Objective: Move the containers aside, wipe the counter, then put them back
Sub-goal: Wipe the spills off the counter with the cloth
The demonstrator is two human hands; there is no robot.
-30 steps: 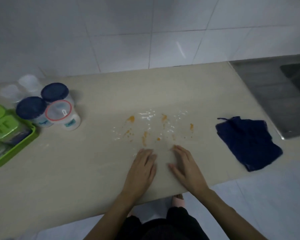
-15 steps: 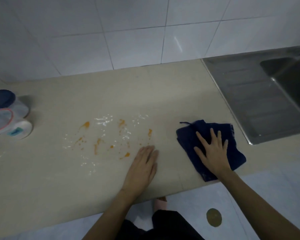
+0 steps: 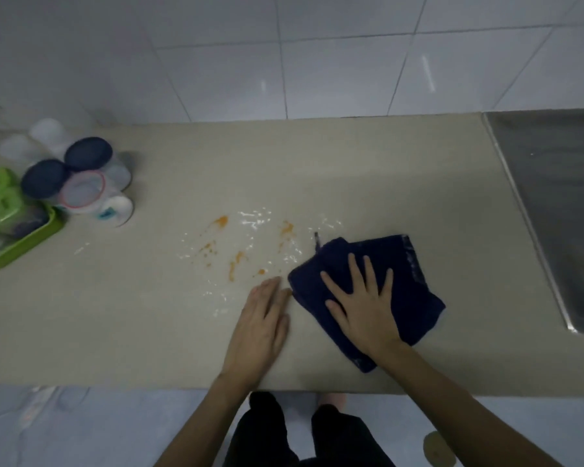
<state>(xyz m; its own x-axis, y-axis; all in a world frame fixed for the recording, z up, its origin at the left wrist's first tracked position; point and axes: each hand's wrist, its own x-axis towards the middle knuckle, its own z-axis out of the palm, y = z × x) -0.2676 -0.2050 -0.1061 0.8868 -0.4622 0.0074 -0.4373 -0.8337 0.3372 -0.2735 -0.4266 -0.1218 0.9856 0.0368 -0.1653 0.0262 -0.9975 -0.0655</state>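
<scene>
Two hands flat on worktop [image 3: 317,163]. Right hand [image 3: 364,306] spread wide, pressing dark blue cloth [image 3: 405,284]; left hand [image 3: 262,323] open, empty, just left of cloth. Orange-white spill [image 3: 246,244] beyond left hand. Containers [image 3: 81,183] far left of cloth, beside green tray [image 3: 31,235].

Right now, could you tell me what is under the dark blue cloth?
The dark blue cloth lies flat on the beige counter beneath the right hand. Any spill beneath is hidden; orange stains show left of it.
</scene>
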